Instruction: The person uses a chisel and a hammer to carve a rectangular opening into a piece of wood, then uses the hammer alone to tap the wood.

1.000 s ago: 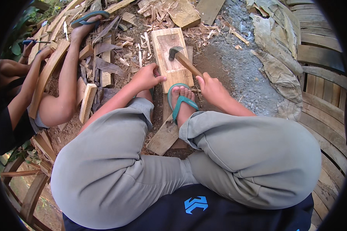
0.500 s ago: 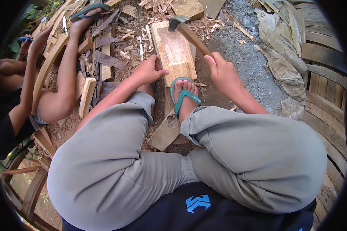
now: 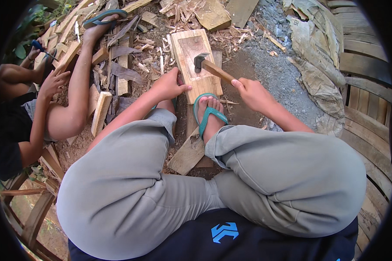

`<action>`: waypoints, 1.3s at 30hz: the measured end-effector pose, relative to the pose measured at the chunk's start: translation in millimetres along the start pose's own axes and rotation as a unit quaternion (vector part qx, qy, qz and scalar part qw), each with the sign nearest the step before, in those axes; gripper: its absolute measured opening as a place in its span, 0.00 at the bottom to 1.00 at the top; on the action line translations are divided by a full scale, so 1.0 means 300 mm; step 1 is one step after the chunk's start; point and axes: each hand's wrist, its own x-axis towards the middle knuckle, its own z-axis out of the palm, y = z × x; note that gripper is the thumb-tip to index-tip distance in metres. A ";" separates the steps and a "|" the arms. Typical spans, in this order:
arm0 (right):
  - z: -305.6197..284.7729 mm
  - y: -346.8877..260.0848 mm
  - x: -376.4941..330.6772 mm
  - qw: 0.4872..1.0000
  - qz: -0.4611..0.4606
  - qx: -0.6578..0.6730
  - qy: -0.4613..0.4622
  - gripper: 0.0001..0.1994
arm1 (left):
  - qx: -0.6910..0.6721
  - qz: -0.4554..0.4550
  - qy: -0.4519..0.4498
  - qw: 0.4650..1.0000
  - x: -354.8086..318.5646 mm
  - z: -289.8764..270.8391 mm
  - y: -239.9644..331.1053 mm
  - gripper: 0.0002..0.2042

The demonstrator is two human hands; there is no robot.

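A wooden-handled hammer (image 3: 210,66) is gripped by the right hand (image 3: 252,92); a carved board (image 3: 194,61) is pressed flat by the left hand (image 3: 170,85), just beside it.

Crumpled grey-tan sack (image 3: 320,65) at upper right; printed.

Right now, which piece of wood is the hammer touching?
The pale flat board with the hollowed middle, lying just ahead of the foot in the green flip-flop. The hammer head rests on it; the left hand steadies its edge. Other pieces lie untouched.

Wood scraps (image 3: 117,74) and gravel (image 3: 274,74) litter the ground beside crumpled sacking (image 3: 318,65).
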 end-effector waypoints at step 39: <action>0.021 -0.029 -0.006 0.990 -0.044 -0.101 0.086 0.17 | 0.001 -0.033 -0.023 0.999 0.011 -0.041 0.030 0.34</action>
